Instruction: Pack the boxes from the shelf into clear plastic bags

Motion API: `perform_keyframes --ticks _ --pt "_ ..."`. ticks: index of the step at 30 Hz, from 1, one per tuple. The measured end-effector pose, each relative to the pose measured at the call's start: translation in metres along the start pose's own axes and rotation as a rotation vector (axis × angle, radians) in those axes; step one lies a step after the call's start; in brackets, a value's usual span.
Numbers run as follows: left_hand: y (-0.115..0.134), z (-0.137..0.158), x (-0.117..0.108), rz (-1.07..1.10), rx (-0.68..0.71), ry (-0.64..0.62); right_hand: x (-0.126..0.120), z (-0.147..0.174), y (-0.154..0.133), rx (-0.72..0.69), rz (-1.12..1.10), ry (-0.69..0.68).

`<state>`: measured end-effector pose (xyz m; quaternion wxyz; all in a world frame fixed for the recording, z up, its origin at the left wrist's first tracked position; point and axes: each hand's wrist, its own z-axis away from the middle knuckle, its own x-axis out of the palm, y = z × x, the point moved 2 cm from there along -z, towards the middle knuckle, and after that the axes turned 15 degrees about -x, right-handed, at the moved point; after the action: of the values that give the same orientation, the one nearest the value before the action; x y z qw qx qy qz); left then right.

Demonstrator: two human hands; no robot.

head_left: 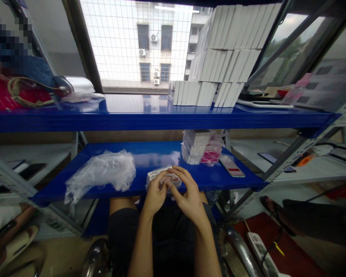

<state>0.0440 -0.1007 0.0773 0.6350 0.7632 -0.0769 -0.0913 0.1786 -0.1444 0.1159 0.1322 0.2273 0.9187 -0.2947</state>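
Observation:
Both my hands meet over a small white box in clear plastic wrap [155, 174] at the front edge of the lower blue shelf. My left hand [156, 194] has its fingers closed on the near left side of the wrapped box. My right hand [187, 188] curves over the box from the right, thumb and fingertips bent against the wrap. The palms and part of the box's near side are hidden. Left of the hands lies a heap of crumpled clear plastic bags [106, 171]. Behind and to the right stands a plastic-wrapped bundle of white and pink boxes [200, 148].
A phone [232, 167] lies at the lower shelf's right end. The upper blue shelf [132, 120] crosses above the hands, bearing stacked white boxes [230, 65]. Metal uprights flank both sides. Other people's limbs show at lower left and right. A power strip [261, 250] lies low on the right.

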Motion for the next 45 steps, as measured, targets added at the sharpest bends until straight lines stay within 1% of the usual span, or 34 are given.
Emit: perform_keyframes --ticks 5,8,12,14,17,20,25,27,30,32,35,37,40,43,45 --pt "0.003 0.002 0.001 -0.023 0.027 0.057 0.008 0.004 0.019 0.128 -0.070 0.087" --pt "-0.003 0.000 0.004 -0.008 -0.002 0.110 0.011 0.005 0.022 0.190 -0.048 0.135" --pt "-0.011 -0.004 0.006 0.073 -0.024 0.198 0.010 0.006 0.023 0.251 -0.026 0.226" --pt "-0.013 -0.005 0.006 0.104 -0.039 0.234 0.007 0.009 0.024 0.300 -0.089 0.242" --pt "-0.011 -0.004 0.004 0.119 -0.044 0.248 0.007 0.013 0.028 0.362 -0.248 0.194" --pt "-0.006 -0.002 0.000 0.073 -0.005 0.241 0.010 0.016 0.032 0.337 -0.267 0.121" --pt "0.010 0.004 -0.007 -0.192 0.103 0.196 0.027 0.015 0.036 0.155 -0.105 0.043" --pt "0.015 0.006 -0.009 -0.267 0.121 0.177 0.034 0.016 0.039 0.126 -0.025 0.055" --pt "0.017 0.006 -0.010 -0.328 0.135 0.174 0.040 0.022 0.045 0.204 0.122 0.154" --pt "0.013 0.005 -0.010 -0.355 0.159 0.194 0.041 0.027 0.049 0.260 0.208 0.203" --pt "0.002 0.000 -0.010 -0.401 0.183 0.268 0.040 0.029 0.052 0.297 0.251 0.159" --pt "-0.004 -0.003 -0.010 -0.426 0.192 0.332 0.037 0.027 0.052 0.310 0.222 0.108" --pt "-0.010 -0.004 -0.009 -0.445 0.209 0.408 0.030 0.023 0.051 0.313 0.100 0.068" --pt "-0.013 -0.005 -0.007 -0.444 0.219 0.398 0.027 0.020 0.049 0.345 -0.011 0.069" --pt "-0.014 -0.004 -0.007 -0.432 0.235 0.380 0.028 0.019 0.047 0.368 -0.031 0.108"
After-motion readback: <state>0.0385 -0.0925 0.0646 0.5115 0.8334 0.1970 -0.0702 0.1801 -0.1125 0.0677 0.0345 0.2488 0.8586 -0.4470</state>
